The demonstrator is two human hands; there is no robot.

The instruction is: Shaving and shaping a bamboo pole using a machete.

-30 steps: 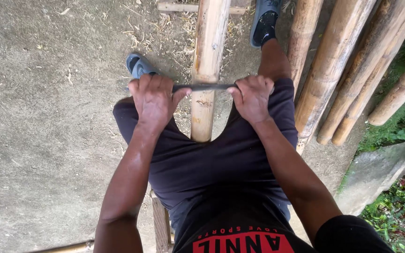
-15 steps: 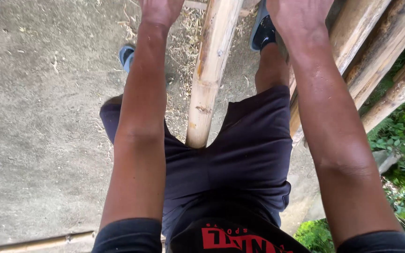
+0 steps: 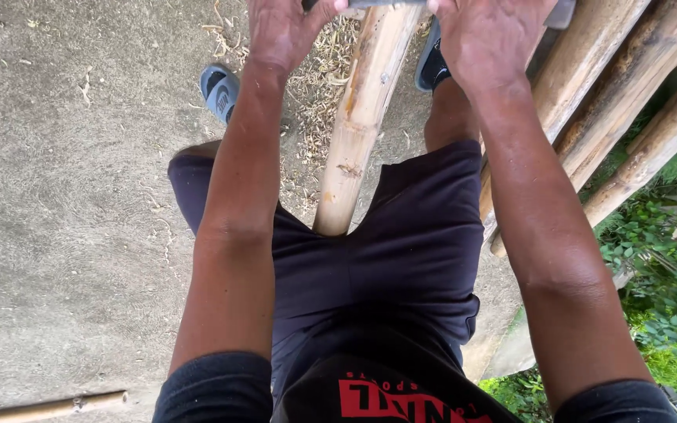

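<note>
Across the top of the bamboo pole (image 3: 362,133) lies a grey metal blade (image 3: 381,4), and you hold it at both ends. Your left hand (image 3: 284,31) is on the left of the pole, fingers curled and thumb reaching in to the blade's left end; your right hand (image 3: 491,39) is on the right of the pole, fingers bent over the blade's right end. Both hands are cut by the upper edge of the view, so you cannot tell how fully the fingers wrap round it.

The pole runs from between your thighs, over your dark shorts (image 3: 385,274), up and away to the blade. Thin dry shavings (image 3: 327,86) lie scattered on the concrete ground (image 3: 64,204) just left of the pole. A grey sandal (image 3: 219,90) is left of the pole beyond the shavings, and a dark shoe (image 3: 432,66) sits just right of it. More bamboo poles (image 3: 620,102) lie stacked to the right of the worked pole, with green plants (image 3: 667,282) beyond them.
</note>
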